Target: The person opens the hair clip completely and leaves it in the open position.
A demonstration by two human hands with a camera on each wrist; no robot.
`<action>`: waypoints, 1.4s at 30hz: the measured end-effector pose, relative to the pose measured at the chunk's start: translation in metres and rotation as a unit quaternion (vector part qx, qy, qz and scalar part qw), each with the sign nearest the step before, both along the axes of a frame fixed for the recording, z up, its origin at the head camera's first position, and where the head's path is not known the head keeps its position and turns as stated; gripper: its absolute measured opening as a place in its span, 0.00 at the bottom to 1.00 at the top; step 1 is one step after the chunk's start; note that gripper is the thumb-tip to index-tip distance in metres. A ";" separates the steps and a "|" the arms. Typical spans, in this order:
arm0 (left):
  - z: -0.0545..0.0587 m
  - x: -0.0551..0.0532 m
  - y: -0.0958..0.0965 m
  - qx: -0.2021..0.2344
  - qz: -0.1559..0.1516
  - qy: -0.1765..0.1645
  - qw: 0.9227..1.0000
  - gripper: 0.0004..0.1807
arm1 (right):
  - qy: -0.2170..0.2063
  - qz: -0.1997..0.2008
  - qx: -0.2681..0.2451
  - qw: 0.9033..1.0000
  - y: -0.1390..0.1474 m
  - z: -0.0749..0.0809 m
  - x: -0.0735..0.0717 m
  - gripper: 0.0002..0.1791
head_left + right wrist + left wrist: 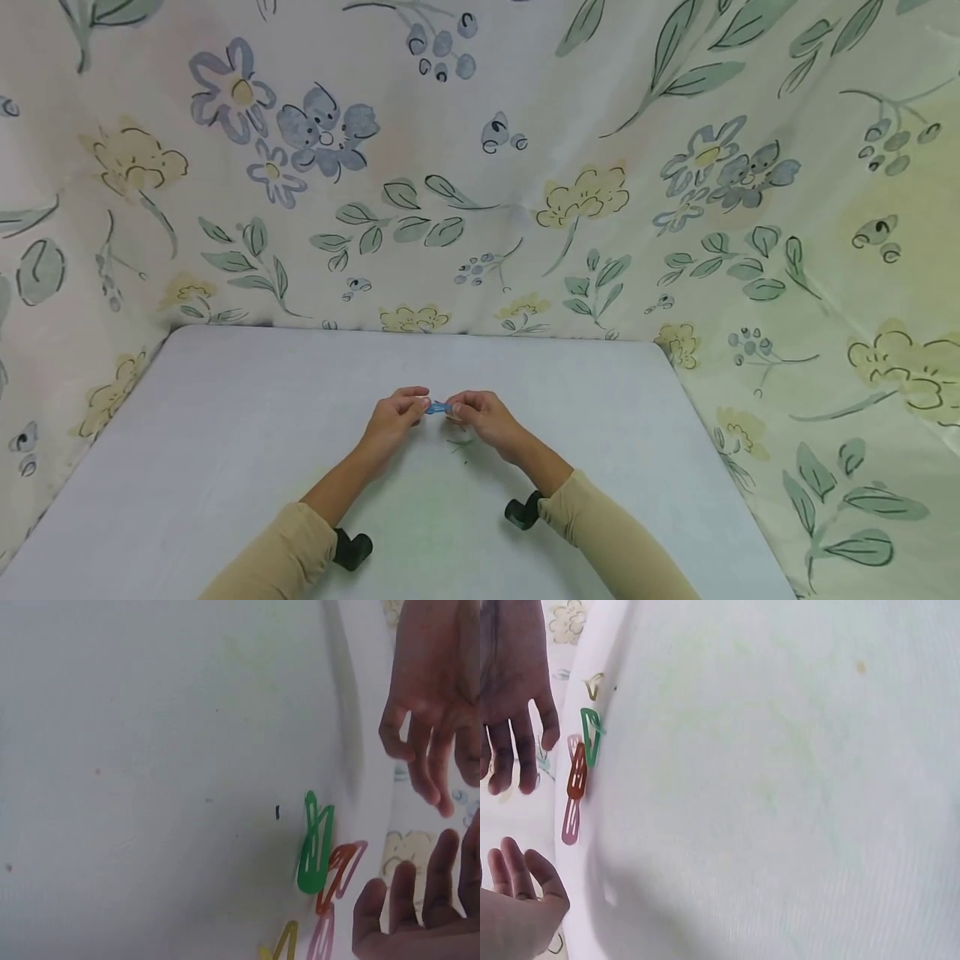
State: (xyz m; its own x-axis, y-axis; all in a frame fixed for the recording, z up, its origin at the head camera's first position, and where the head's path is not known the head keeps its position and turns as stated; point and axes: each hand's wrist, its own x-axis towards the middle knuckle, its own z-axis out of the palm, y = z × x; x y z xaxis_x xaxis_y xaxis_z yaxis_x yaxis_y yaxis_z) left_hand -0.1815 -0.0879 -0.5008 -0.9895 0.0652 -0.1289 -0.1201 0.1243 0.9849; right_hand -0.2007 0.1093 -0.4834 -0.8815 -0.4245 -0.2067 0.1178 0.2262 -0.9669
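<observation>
In the head view a small blue hair clip point(437, 407) is stretched between the two hands. My left hand point(395, 421) pinches its left end with thumb and index finger, while the fingertips of my right hand point(491, 423) grip the other end. Both hands hover over the tabletop. The left wrist view shows the left hand point(521, 911) low and the right hand point(514, 682) above; the blue clip is hidden there. Below the hands lie snap hair clips: green point(315, 851), orange point(337, 862), pink point(322, 934) and yellow point(285, 941).
A white-covered table point(225, 400) fills the space in front. Behind and beside it hangs a floral cloth point(450, 167). A tiny dark speck point(277, 812) lies near the clips. Black wrist mounts point(352, 550) sit by the beige sleeves point(281, 554).
</observation>
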 end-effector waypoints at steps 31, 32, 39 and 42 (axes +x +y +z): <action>-0.020 -0.007 -0.014 -0.225 -0.073 0.191 0.953 0.05 | 0.341 0.037 0.265 0.901 -0.001 -0.017 -0.003 0.06; -0.021 -0.007 -0.014 -0.236 -0.073 0.194 0.950 0.05 | 0.351 0.042 0.279 0.893 -0.001 -0.018 -0.003 0.06; -0.025 -0.009 -0.016 -0.286 -0.086 0.217 0.930 0.03 | 0.389 0.059 0.335 0.856 -0.001 -0.025 -0.002 0.05; -0.027 -0.009 -0.016 -0.305 -0.087 0.232 0.920 0.02 | 0.400 0.062 0.345 0.847 -0.001 -0.027 -0.003 0.05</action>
